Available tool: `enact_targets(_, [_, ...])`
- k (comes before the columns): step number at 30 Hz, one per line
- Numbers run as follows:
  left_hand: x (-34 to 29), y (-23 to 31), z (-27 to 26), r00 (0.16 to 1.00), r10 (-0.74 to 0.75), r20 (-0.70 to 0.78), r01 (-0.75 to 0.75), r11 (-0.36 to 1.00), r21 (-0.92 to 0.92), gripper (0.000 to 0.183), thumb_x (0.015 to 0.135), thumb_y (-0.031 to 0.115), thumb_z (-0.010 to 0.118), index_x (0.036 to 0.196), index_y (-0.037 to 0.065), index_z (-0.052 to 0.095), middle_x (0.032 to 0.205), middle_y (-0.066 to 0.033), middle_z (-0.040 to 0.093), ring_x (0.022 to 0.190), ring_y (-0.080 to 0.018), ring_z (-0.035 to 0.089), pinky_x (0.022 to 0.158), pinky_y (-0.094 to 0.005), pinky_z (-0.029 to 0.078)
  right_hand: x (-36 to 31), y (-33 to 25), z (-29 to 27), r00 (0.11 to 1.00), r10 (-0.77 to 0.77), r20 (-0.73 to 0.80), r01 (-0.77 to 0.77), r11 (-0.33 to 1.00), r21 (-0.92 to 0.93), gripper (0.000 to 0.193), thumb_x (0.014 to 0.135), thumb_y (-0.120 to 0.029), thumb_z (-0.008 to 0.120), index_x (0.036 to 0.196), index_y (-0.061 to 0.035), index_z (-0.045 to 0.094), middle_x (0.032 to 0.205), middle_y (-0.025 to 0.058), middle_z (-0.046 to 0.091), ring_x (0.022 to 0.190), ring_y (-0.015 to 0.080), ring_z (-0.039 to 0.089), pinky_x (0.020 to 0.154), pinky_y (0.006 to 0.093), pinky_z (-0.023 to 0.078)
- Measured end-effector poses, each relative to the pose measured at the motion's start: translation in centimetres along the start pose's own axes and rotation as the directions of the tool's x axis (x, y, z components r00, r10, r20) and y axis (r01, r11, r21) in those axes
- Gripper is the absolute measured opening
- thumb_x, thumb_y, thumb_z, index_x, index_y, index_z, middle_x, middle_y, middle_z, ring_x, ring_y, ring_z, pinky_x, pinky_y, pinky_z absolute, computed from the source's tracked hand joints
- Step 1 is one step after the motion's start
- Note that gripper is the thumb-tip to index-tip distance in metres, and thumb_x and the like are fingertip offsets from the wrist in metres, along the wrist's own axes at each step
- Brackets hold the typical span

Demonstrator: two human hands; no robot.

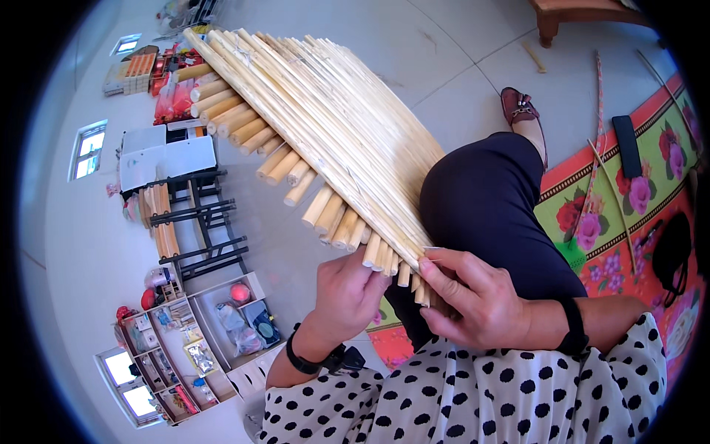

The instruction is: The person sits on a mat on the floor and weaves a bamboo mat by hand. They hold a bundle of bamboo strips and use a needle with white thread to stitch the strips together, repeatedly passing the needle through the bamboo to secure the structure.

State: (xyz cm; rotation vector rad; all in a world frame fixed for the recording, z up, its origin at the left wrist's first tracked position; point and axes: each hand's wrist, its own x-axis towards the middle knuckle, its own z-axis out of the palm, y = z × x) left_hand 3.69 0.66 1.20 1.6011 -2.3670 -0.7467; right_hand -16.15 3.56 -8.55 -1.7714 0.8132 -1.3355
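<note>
A mat of pale, peeled plant stalks [333,126] slants from the upper left down to my hands, its right side against my raised knee. The stalks lie side by side in a long layer, and a second layer of cut stalk ends [285,164] sticks out crosswise below its left edge. My left hand [349,290] is closed at the near stalk ends, its fingertips partly hidden. My right hand [473,296] pinches the mat's near corner between thumb and fingers. A thin white sliver, maybe a thread or needle, shows by its forefinger; I cannot tell which.
Right of my knee [488,200] lies a flowered mat [584,222] with a dark phone-like slab [626,146], a black bag-like thing [671,255] and thin sticks. Leftward stand folded black-framed furniture [200,218] and a shelf unit [185,340]. A wooden furniture leg [548,31] stands far off.
</note>
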Motion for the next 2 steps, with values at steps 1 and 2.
enact_targets(1, [0.00,0.77,0.04,0.997,-0.081,-0.011,0.081,0.996,-0.023,0.021,0.088,0.006,0.062,0.107,0.000,0.060,0.063,-0.0068,0.064,0.052,-0.0224,0.065,0.051,-0.0334,0.052,0.04,0.05,-0.02,1.000,-0.002,-0.005,0.002,1.000,-0.004,0.060,0.072,-0.013,0.076,0.124,0.0082,0.056,0.113,0.0188,0.058,0.084,0.0279,0.066,0.057,0.0308,0.056])
enact_targets(2, [0.07,0.89,0.00,0.997,-0.079,-0.011,0.079,0.997,-0.020,0.021,0.088,0.006,0.062,0.107,0.000,0.060,0.063,-0.0068,0.064,0.052,-0.0224,0.065,0.051,-0.0334,0.052,0.09,0.10,-0.04,1.000,-0.004,-0.009,0.004,1.000,-0.007,0.061,0.072,-0.015,0.077,0.125,0.0082,0.055,0.114,0.0188,0.058,0.085,0.0283,0.066,0.057,0.0308,0.056])
